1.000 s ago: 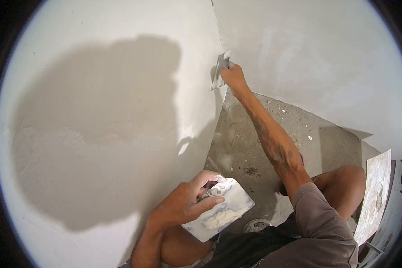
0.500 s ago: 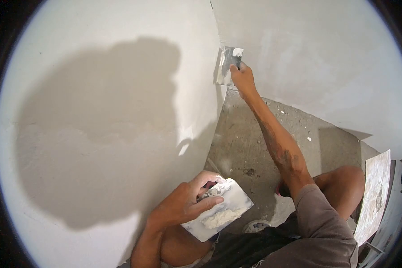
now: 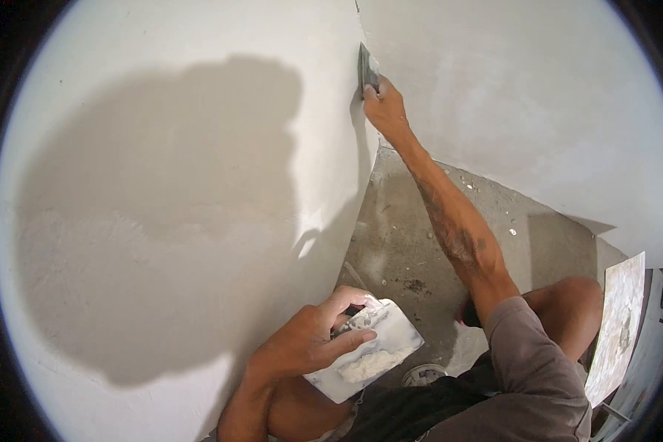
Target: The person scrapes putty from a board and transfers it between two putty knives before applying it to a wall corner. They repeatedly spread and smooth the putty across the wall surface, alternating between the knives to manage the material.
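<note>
2 bare hands work close to the corner (image 3: 359, 29) where 2 white plastered walls meet. Right at that corner, the right hand (image 3: 385, 110) is stretched out on a straight arm, its fingers closed around a putty knife (image 3: 366, 68). The blade stands nearly edge-on to the camera and lies against the corner line, just above the knuckles. Whether the blade carries any plaster cannot be told from this angle.

Well below the corner and nearer the camera, the left hand (image 3: 309, 342) grips a flat steel plate (image 3: 394, 335), thumb hooked over its top edge and index finger laid across its face, holding it tilted. 1 lump of white plaster (image 3: 372, 362) sits on the plate's lower half, just beside the index finger; grey smears cover the rest of its face.

Left of the corner, the left wall (image 3: 162, 88) bears the large shadow (image 3: 169, 214) of the person. Right of the corner, the right wall (image 3: 538, 96) is evenly lit. Below the corner, a bare concrete floor (image 3: 412, 236) is strewn with small white crumbs. Far to the right of the corner and low down, a plaster-stained board (image 3: 617, 324) leans upright, just beside the person's bent knee (image 3: 574, 298) and grey sleeve (image 3: 530, 361).
</note>
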Motion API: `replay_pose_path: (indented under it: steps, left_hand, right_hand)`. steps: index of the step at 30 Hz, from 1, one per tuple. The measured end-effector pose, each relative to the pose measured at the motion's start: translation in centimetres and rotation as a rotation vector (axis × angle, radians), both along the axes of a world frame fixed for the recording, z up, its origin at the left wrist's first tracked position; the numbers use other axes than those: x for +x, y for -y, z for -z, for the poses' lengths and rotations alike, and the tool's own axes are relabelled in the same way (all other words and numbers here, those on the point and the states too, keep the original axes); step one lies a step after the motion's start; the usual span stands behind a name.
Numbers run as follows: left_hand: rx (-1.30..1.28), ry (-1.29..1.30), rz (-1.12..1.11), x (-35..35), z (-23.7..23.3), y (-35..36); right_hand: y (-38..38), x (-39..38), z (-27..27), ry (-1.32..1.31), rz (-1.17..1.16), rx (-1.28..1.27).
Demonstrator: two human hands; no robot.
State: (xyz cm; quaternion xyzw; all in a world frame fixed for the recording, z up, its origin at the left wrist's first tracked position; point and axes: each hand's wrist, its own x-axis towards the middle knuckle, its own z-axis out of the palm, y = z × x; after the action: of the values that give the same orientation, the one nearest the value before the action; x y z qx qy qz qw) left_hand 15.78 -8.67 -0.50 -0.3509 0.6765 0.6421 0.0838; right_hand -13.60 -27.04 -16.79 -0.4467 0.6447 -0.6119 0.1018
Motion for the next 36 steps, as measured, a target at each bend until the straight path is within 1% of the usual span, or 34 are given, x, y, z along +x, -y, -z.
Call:
replay_pose_path:
  steps: [1, 2, 4, 7, 10, 11, 14, 17, 20, 23, 26, 29, 32, 35, 36]
  left_hand:
    - [0.004, -0.004, 0.000, 0.0, 0.0, 0.0]
    - [0.008, -0.008, 0.001, 0.1, 0.1, 0.0]
    - [-0.005, -0.017, 0.006, 0.1, 0.3, 0.0]
    - [-0.011, -0.008, 0.017, 0.1, 0.1, 0.0]
    - [-0.009, 0.006, 0.017, -0.1, -0.2, 0.0]
    - [-0.009, 0.009, 0.013, -0.2, -0.3, 0.0]
    - [0.003, 0.129, 0.044, -0.5, -0.9, 0.3]
    - [-0.051, -0.043, 0.023, 0.2, 0.5, -0.1]
    - [-0.044, -0.034, 0.018, 0.2, 0.4, -0.1]
    - [-0.006, 0.030, 0.008, -0.1, -0.2, -0.1]
    - [-0.003, 0.048, 0.005, -0.2, -0.3, -0.1]
    - [-0.011, -0.011, -0.007, 0.1, 0.2, -0.2]
    - [-0.046, -0.006, 0.017, 0.2, 0.3, -0.3]
    - [0.024, 0.048, 0.024, 0.1, -0.1, 0.0]
    - [0.012, 0.032, 0.025, 0.0, -0.2, -0.1]
  right_hand:
    - [0.3, 0.7, -0.3, -0.049, 0.014, -0.061]
    - [0.4, 1.3, -0.5, -0.074, 0.013, -0.021]
    - [-1.0, 3.4, -2.7, -0.127, 0.010, 0.056]
    - [-3.4, 5.3, -4.0, -0.315, 0.018, -0.231]
    - [-7.5, 4.1, -5.9, -0.014, -0.230, -0.050]
    - [-7.2, 3.6, -4.2, 0.046, -0.106, -0.101]
    - [-4.9, 0.1, 0.3, 0.256, 0.014, 0.181]
    - [-3.1, -1.6, 3.2, 0.292, -0.013, 0.355]
    - [-1.6, -2.1, 4.8, 0.483, -0.105, 0.300]
    - [-0.4, -2.6, 4.6, 0.570, -0.221, 0.373]
    - [-0.2, -1.5, 3.0, 0.483, -0.177, 0.326]
    - [-1.7, 0.2, 0.3, 0.401, -0.153, 0.230]
    - [-3.9, 3.3, -1.7, 0.006, -0.093, -0.002]
    - [-5.9, 6.4, -2.7, -0.120, -0.157, -0.157]
    - [-6.7, 7.4, -3.3, -0.176, -0.165, -0.182]
